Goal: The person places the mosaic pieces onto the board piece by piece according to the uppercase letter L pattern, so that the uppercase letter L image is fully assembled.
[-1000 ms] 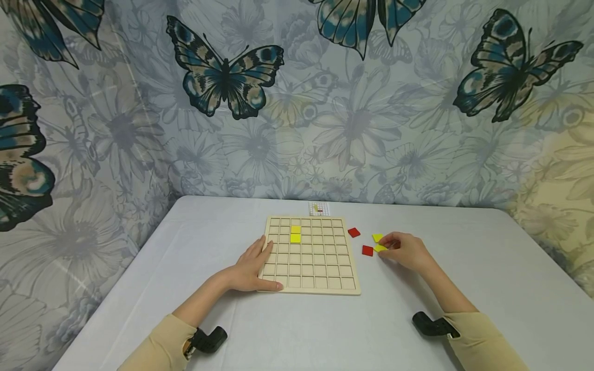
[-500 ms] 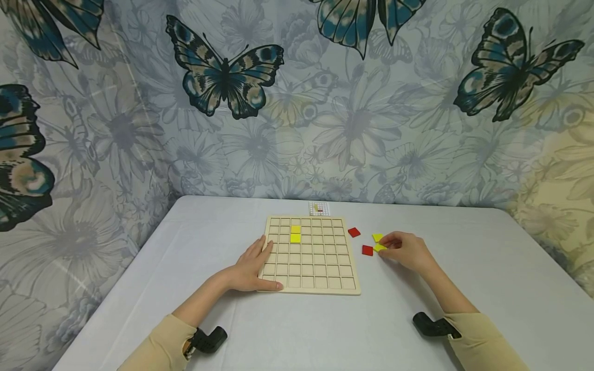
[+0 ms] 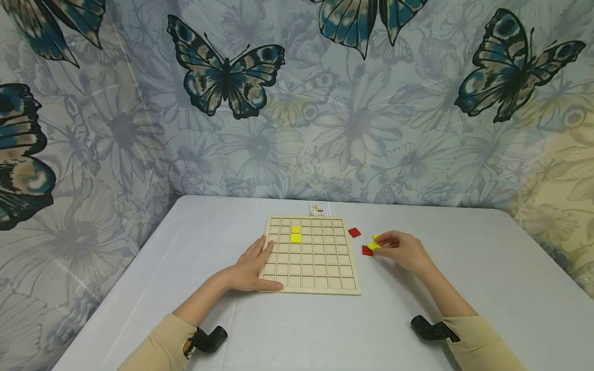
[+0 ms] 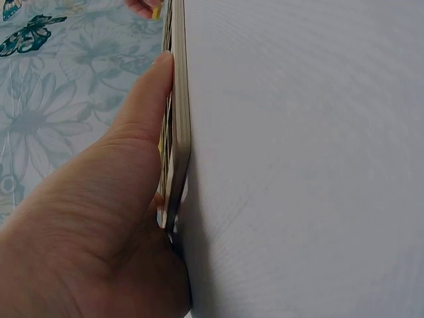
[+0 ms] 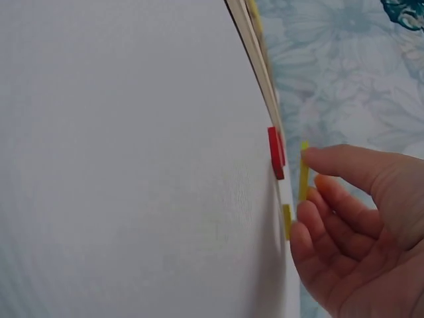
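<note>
A square wooden grid board [image 3: 320, 265] lies mid-table in the head view. Two yellow tiles [image 3: 296, 237] fill neighbouring cells in one of its columns. My left hand [image 3: 246, 269] rests on the board's left edge with fingers spread, the thumb along the front corner. To the right of the board, my right hand [image 3: 402, 250] pinches a yellow square tile [image 3: 373, 246] between thumb and fingers. In the right wrist view this tile [image 5: 304, 173] is raised off the tabletop. Under it lies another yellow tile [image 5: 287, 222], mostly hidden by the hand in the head view.
One red tile [image 3: 355, 232] lies close to the board's right edge. A second red tile [image 3: 365, 251] is partly covered by the held tile. Behind the board is a small printed grid card [image 3: 319, 208]. A butterfly-patterned cloth [image 3: 260, 154] hangs beyond the white table [image 3: 297, 335].
My right hand has lifted the yellow tile and shifted slightly left with it, so that it now overlaps the nearer red tile. The left hand and board have stayed put.
</note>
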A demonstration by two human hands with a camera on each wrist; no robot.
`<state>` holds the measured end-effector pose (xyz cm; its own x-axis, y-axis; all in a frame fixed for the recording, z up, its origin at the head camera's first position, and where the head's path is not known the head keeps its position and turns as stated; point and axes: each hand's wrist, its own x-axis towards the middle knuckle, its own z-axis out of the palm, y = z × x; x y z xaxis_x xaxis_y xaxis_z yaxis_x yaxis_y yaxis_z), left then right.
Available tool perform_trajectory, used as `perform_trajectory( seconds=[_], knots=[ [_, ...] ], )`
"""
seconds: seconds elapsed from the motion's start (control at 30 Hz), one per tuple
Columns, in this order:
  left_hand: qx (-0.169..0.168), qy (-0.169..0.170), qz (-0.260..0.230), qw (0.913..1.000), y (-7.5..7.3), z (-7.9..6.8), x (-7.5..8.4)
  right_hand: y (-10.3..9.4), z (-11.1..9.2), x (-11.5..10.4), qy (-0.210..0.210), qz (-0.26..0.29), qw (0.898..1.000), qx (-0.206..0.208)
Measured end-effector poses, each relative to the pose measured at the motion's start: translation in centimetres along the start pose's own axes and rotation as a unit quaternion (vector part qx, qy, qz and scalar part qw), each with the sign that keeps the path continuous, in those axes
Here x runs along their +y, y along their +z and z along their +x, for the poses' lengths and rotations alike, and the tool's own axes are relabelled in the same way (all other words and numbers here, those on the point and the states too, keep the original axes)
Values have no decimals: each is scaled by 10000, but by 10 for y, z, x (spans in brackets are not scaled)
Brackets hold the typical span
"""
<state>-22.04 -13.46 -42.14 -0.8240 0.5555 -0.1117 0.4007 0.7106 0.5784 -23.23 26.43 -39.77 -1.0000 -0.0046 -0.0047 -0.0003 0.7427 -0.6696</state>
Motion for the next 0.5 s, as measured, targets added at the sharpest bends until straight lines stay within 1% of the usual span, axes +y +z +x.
perform_trajectory(
  seconds=[0.1,0.33,0.5],
  knots=[
    [-37,-26,23,10000,0,1,0,3,0,-4,-28,158,9998,-108],
    [-72,-86,86,9999,0,1,-1,11,0,-13,-256,459,9982,-283],
    [-56,-68,78,9999,-1,0,1,19,-1,-24,-230,770,9960,-389]
  ],
)
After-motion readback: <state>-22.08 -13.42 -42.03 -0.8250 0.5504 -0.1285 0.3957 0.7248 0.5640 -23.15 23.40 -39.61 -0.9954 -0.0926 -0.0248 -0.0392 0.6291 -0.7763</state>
